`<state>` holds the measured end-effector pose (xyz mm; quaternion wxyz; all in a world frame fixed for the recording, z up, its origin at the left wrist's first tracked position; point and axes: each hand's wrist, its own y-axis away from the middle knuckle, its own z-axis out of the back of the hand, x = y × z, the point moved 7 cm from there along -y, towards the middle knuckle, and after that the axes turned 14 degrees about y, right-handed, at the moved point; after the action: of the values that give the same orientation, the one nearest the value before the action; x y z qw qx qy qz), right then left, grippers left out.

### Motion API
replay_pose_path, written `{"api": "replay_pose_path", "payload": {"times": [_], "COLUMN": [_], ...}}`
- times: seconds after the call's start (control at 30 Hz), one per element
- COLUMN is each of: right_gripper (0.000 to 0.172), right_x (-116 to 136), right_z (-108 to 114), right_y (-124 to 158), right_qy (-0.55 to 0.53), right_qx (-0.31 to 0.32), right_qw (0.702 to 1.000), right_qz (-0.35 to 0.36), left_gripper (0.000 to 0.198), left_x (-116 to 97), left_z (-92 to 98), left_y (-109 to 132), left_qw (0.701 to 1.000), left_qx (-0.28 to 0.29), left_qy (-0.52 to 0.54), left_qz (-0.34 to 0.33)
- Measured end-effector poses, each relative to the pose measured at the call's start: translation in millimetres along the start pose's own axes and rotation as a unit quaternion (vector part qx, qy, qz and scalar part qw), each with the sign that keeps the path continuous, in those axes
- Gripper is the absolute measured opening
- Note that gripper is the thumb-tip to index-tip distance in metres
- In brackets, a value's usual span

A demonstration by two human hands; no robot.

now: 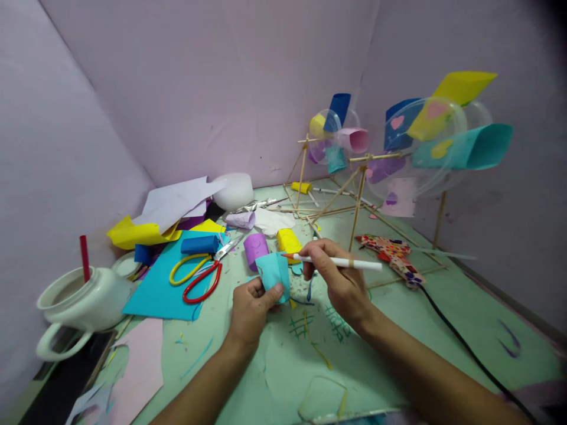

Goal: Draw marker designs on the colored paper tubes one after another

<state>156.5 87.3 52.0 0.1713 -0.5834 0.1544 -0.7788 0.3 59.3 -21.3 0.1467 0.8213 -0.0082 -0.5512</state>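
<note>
Near the middle of the table, my left hand (pixel 251 307) grips a light blue paper roll (pixel 273 273), thumb on its lower front. Dark marks show on the roll's upper left. My right hand (pixel 339 280) is closed around a white pen (pixel 349 262) with a red tip, which points left at the roll's top right edge. Just behind the blue roll stand a purple paper roll (pixel 256 250) and a yellow paper roll (pixel 289 244). To the left, red and yellow handled scissors (pixel 208 268) lie on a blue sheet (pixel 155 295) beside a dark blue roll (pixel 199 244).
A white pot (pixel 104 298) holding a red stick stands at far left. Two stick frames with paper-cup wheels (pixel 443 141) stand at the back right. A patterned glue gun (pixel 394 257) with a black cord lies right. Paper sheets (pixel 172 200) are piled back left.
</note>
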Motion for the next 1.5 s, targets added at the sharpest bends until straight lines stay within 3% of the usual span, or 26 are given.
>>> {"api": "replay_pose_path", "payload": {"times": [0.23, 0.53, 0.8, 1.5], "right_gripper": [0.009, 0.015, 0.011, 0.017], "right_x": [-5.9, -12.6, -4.2, -4.7], "right_z": [-10.8, -21.2, -15.9, -19.4], "right_y": [1.6, 5.5, 6.5, 8.9], "right_qy": [0.026, -0.09, 0.014, 0.032], "right_qx": [0.026, 0.018, -0.021, 0.011], "right_qw": [0.999, 0.995, 0.999, 0.998], "right_qz": [-0.018, -0.03, 0.045, 0.051], "left_gripper": [0.032, 0.036, 0.031, 0.028], "left_x": [-0.4, -3.2, -6.3, -8.3], "left_z": [-2.2, -4.6, -6.8, -8.4], "left_y": [-1.4, -0.8, -0.8, -0.8], "left_qw": [1.0, 1.0, 0.999, 0.998], "left_qx": [0.004, -0.007, -0.014, -0.014], "left_qy": [-0.005, -0.021, -0.03, -0.052], "left_qz": [0.0, 0.004, -0.01, -0.032]}}
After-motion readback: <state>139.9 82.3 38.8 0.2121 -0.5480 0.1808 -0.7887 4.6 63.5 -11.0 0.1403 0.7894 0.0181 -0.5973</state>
